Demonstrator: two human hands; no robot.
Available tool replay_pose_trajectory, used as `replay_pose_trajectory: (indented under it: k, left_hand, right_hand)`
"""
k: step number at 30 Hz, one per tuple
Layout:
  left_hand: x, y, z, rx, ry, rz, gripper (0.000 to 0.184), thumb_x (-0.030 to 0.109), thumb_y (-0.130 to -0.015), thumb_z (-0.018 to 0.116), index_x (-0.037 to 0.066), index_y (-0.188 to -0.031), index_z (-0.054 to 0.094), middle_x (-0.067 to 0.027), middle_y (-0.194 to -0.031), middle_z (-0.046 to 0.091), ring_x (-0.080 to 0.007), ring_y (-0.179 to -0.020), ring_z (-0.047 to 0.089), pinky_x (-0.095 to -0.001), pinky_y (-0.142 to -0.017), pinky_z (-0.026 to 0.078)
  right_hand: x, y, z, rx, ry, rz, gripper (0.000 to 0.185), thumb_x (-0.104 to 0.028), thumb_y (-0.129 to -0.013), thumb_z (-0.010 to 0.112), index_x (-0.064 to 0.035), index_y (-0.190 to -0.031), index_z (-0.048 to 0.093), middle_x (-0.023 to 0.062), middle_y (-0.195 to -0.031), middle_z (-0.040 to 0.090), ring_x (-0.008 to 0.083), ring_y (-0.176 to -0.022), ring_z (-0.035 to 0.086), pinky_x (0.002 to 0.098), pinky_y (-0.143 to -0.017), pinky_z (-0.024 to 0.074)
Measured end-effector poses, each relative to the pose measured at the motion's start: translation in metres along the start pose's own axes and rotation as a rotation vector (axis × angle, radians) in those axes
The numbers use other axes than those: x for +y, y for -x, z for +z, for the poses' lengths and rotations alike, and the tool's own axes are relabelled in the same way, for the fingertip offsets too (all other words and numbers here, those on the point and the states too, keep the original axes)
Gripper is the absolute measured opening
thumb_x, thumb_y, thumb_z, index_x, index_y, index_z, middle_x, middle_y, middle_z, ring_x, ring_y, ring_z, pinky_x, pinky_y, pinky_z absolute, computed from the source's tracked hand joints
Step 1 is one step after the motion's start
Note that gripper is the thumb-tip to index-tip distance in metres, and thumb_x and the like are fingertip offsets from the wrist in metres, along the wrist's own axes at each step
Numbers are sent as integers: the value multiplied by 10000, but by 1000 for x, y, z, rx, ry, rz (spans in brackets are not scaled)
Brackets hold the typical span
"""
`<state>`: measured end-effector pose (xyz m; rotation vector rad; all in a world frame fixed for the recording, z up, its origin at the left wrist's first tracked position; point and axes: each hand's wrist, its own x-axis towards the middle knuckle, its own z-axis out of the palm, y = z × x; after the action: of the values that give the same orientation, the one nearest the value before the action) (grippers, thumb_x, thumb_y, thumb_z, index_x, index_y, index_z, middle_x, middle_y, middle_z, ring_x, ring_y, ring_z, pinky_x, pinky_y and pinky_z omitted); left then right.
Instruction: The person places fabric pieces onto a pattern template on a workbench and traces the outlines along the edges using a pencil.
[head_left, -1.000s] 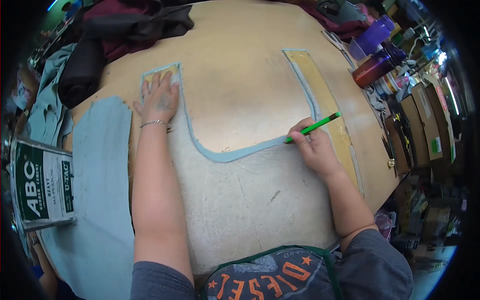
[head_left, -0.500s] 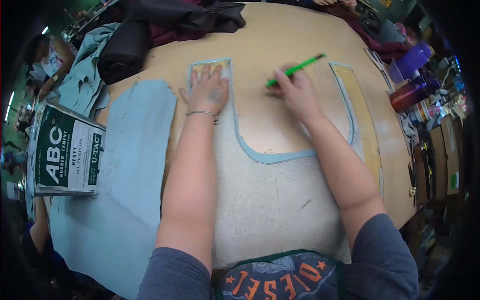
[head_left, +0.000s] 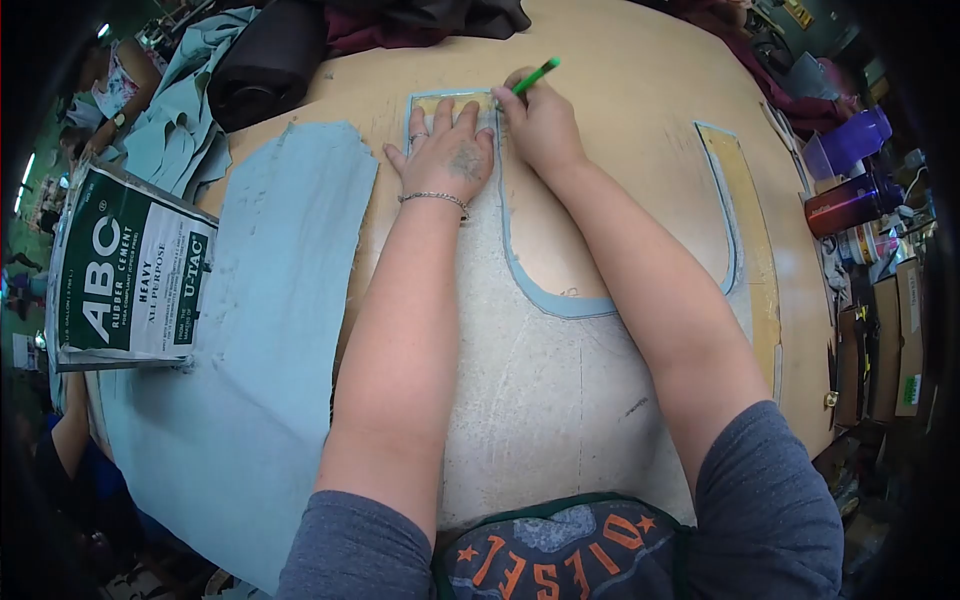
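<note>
Right grip [head_left: 513, 91] pinches the green writing tool [head_left: 542, 74], one end slanting out beyond the fingers

Shirt [head_left: 622, 575]: dark grey-blue
Sleeves [head_left: 765, 485]: short, same grey-blue
Chest lettering [head_left: 548, 572]: orange, reads DIESEL, an orange star [head_left: 646, 523] at each end
Chest edging [head_left: 560, 506]: dark green, curved
Left hand [head_left: 450, 160]: dark tattoo [head_left: 467, 163] on the back
Ring [head_left: 418, 136]: silver-coloured, same hand
Bracelet [head_left: 436, 198]: silver-coloured chain, left wrist

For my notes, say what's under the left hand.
The pale panel, its yellowish far end showing past the fingers of the left hand. What that hand covers is hidden.
</note>
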<state>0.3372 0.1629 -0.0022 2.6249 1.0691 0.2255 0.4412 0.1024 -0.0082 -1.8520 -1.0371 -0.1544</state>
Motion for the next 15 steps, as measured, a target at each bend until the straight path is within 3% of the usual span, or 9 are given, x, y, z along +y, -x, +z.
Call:
replay_pose_trajectory:
  k: [3,7,9,15]
  left_hand:
    - [-3,-3,3,2,-7,6,452,378,-870,331,261,-1307,325,3,-1409,202,-261,-1308,117,-600,-996,82]
    - [-1,-2,2,-1,-6,-9,449,380,-874,324,263,-1307,325,11,-1408,203,-256,-1308,118,-596,-999,84]
    - [-1,-3,2,-6,-16,-10,448,380,-874,322,263,-1307,325,15,-1408,204,-253,-1308,120,-592,-1001,86]
    - [0,-1,1,9,-30,-2,442,378,-872,334,258,-1297,341,23,-1404,212,-247,-1305,136,-599,-994,108]
  right_hand:
    - [-22,39,-17,-66,8,-60,160,-144,-782,572,-40,-899,539,148,-791,574,337,-720,549,392,-643,448]
    - [-48,96,-48,-181,-11,-325,189,2,-684,576,-66,-842,498,120,-789,551,307,-749,537,376,-662,438]
    - [-62,121,-62,-222,-53,-312,189,12,-648,580,-62,-789,477,113,-765,541,294,-735,540,367,-659,439]
    - [-53,156,-133,-404,-71,-176,108,-39,-742,577,-43,-794,482,114,-738,537,278,-705,539,348,-639,439]
